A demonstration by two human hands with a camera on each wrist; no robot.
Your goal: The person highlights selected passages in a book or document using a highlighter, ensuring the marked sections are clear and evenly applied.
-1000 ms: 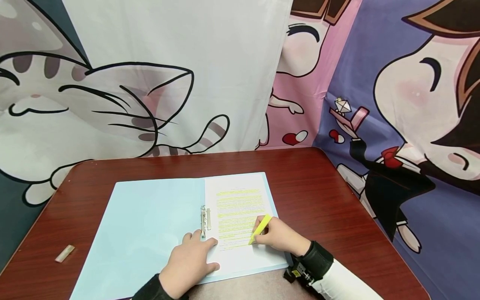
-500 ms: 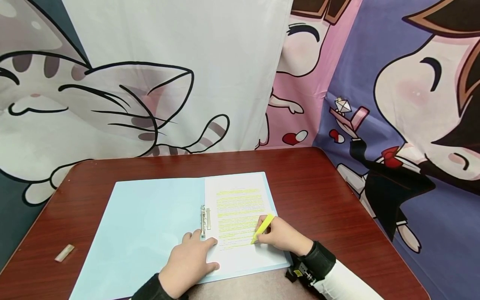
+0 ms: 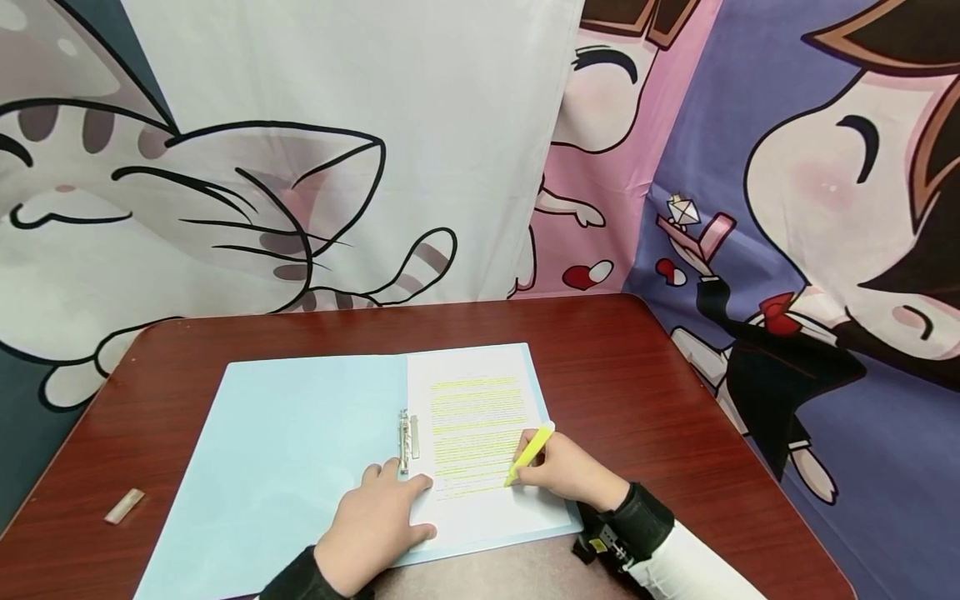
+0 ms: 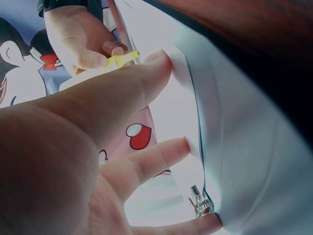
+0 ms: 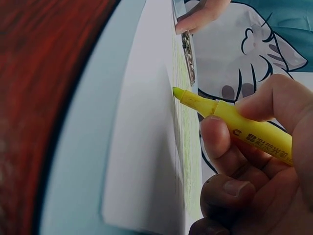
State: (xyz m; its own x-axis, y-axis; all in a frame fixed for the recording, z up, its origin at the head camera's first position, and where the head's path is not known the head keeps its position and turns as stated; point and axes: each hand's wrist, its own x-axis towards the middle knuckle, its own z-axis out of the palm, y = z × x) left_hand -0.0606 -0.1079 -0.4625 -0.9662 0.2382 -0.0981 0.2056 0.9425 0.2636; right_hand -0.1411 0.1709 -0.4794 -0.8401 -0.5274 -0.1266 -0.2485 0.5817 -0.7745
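My right hand (image 3: 573, 471) pinches a yellow highlighter (image 3: 531, 454) between thumb and fingers. In the right wrist view the highlighter's (image 5: 244, 125) tip is uncapped and sits right at the printed page. The white sheet (image 3: 487, 525) lies on the right side of an open light-blue folder (image 3: 300, 442), and most of its text lines carry yellow marking. Spread out, my left hand (image 3: 375, 517) rests across the folder's fold and the sheet's lower left, its fingertips close to the metal clip (image 3: 406, 442). Yellow strokes run down to the lower lines, where the tip is.
A brown wooden table (image 3: 600, 367) bears the folder. To its left lies a small pale strip-like piece (image 3: 123, 506). A greyish-beige surface (image 3: 487, 575) shows along the near edge. Behind the table hangs a cartoon-printed cloth (image 3: 465, 150).
The highlighter and my right hand have slid slightly to the right along a lower line of text. My left hand keeps its place on the folder and sheet.
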